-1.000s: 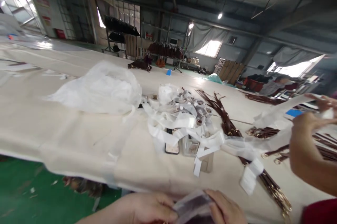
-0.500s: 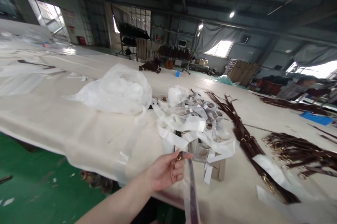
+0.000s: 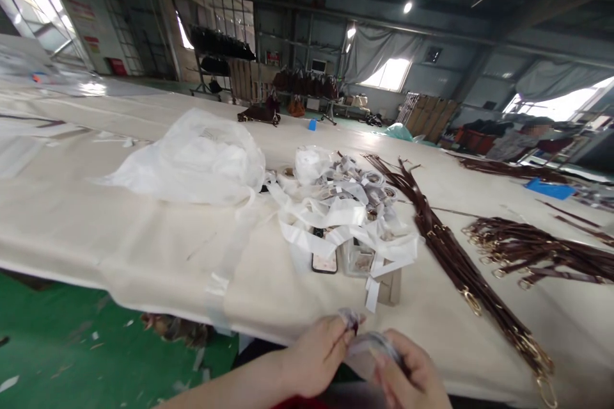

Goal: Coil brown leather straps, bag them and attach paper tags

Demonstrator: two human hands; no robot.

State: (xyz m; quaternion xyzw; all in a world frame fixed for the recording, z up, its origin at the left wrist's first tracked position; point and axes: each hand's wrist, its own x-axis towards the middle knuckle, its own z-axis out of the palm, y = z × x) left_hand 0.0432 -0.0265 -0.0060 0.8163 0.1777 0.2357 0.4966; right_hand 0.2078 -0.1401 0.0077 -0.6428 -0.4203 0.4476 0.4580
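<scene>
Both hands at the near edge of the counter [image 3: 167,236], close together. Left hand [image 3: 319,354] has its fingers closed on one end of a plastic-wrapped strap [image 3: 378,340]; a bit of the wrap pokes out above them. Right hand [image 3: 412,370] pinches the same strap where it bends in a curve, fingers narrow around it. Strap lies between the two hands; the lower part is blurred.

Beyond the hands: a phone [image 3: 325,262] lying on the counter, a clear plastic box [image 3: 357,260] just right of it, flat card pieces [image 3: 391,287] nearer the edge. Loose white strips [image 3: 345,212] drape over part of the box. Behind these, a heap of coiled, wrapped straps [image 3: 359,182]. Large translucent bag [image 3: 201,159] to the left of the heap.

Right side: a long bundle of dark brown straps [image 3: 444,249] runs diagonally toward the near edge, gold-coloured clasps at its near end. A second strap bundle [image 3: 532,246] lies farther right, metal rings facing left. Blue sheet [image 3: 550,189] behind it. A person [image 3: 513,140] is in the far background, right.
</scene>
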